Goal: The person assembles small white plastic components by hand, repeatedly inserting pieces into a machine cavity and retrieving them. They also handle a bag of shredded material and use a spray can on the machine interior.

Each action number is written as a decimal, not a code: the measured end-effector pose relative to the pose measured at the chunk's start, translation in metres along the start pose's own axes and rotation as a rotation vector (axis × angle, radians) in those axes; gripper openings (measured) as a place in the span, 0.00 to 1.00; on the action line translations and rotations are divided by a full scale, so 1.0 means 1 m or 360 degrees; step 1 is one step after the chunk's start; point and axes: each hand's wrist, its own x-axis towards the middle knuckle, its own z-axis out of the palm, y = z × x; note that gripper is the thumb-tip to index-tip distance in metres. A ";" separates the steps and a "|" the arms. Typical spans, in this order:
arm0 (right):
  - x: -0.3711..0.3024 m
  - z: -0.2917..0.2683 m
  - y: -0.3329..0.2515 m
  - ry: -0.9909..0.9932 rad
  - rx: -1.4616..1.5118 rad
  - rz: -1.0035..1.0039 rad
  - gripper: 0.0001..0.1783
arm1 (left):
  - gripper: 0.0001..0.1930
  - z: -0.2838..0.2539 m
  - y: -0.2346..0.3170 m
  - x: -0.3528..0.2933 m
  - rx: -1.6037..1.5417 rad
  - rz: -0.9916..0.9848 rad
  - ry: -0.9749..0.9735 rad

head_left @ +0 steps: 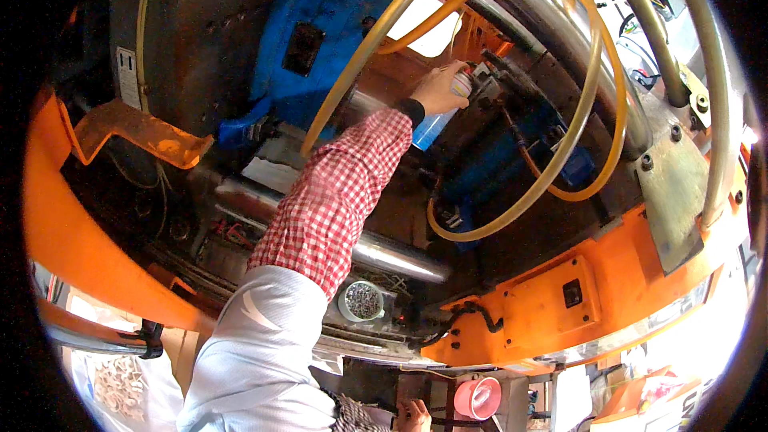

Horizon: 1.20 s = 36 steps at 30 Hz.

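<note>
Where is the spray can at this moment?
In the head view, the spray can is upper centre, gripped by the raised hand, inside the orange machine, between yellow hoses.

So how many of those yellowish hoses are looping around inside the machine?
3 that I can tell apart: one hose crosses diagonally above the sleeve, one loop arcs right of the spray can, and a greyer hose runs down the right edge. Others may be hidden.

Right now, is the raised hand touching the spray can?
Touching. The head view shows the right hand wrapped around the top of the spray can, whose blue body sticks out below the fingers.
</note>
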 end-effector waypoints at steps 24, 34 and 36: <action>0.013 -0.032 -0.016 0.0619 0.0487 -0.0334 0.38 | 0.48 0.020 0.202 -0.377 -0.0180 0.0809 0.0183; -0.045 -0.050 0.111 0.1578 0.0597 0.0461 0.41 | 0.54 0.157 0.249 -0.474 -0.0358 0.0783 -0.1435; -0.031 -0.064 0.184 0.2099 0.0539 0.0620 0.38 | 0.50 0.160 0.247 -0.484 -0.0251 0.0659 -0.1582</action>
